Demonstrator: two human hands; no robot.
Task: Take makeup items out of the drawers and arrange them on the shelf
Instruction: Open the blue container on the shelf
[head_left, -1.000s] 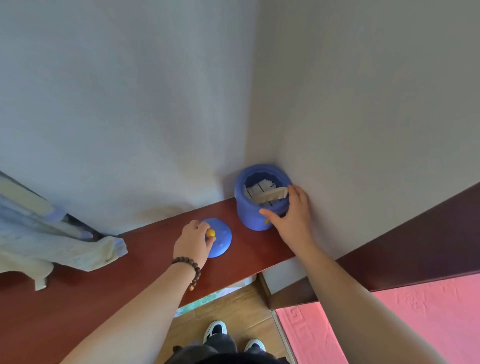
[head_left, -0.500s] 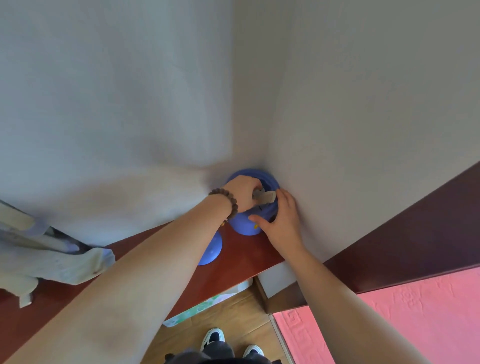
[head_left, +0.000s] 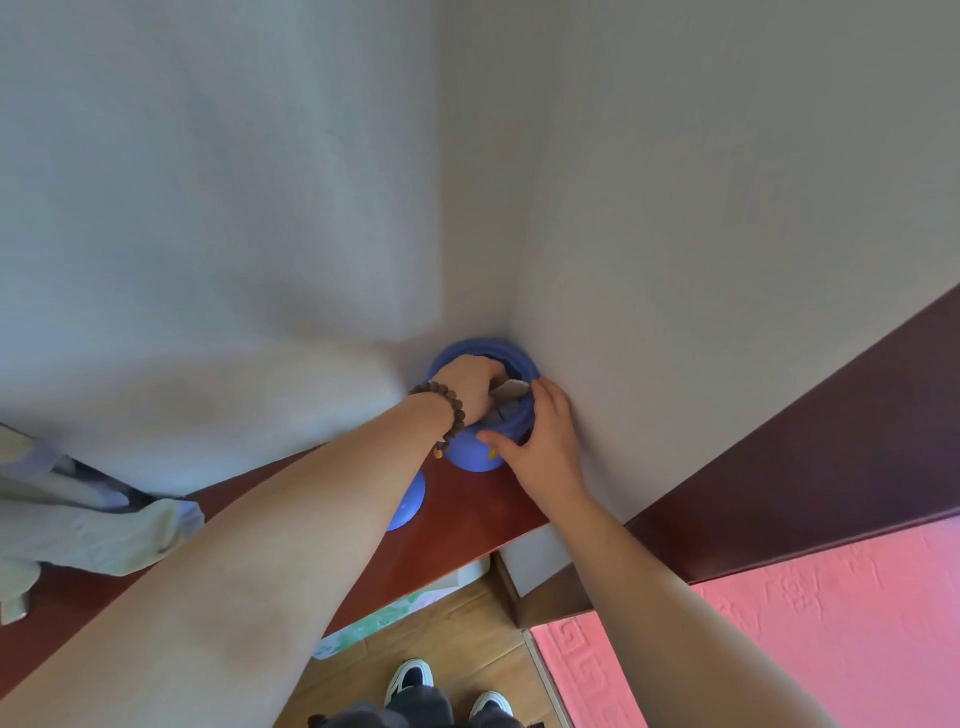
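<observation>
Left hand (head_left: 470, 382) fingers out of sight inside blue jar (head_left: 480, 452); grip on pale comb (head_left: 508, 389) there cannot be judged. Jar contents below fingers mostly covered, too small to identify. Blue lid (head_left: 408, 501) largely hidden behind left forearm. Light cloth (head_left: 98, 535), far left of fingers, cut off by frame edge. Shoes (head_left: 410, 678) partly cut off at bottom edge.

Glossy wood shelf (head_left: 249, 499) — matt jar (head_left: 470, 457)

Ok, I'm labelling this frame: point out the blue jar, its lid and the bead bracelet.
blue jar (head_left: 470, 457): head view, lower front wall.
lid (head_left: 410, 501): head view, visible right edge.
bead bracelet (head_left: 447, 397): head view, beads atop the left wrist.
</observation>
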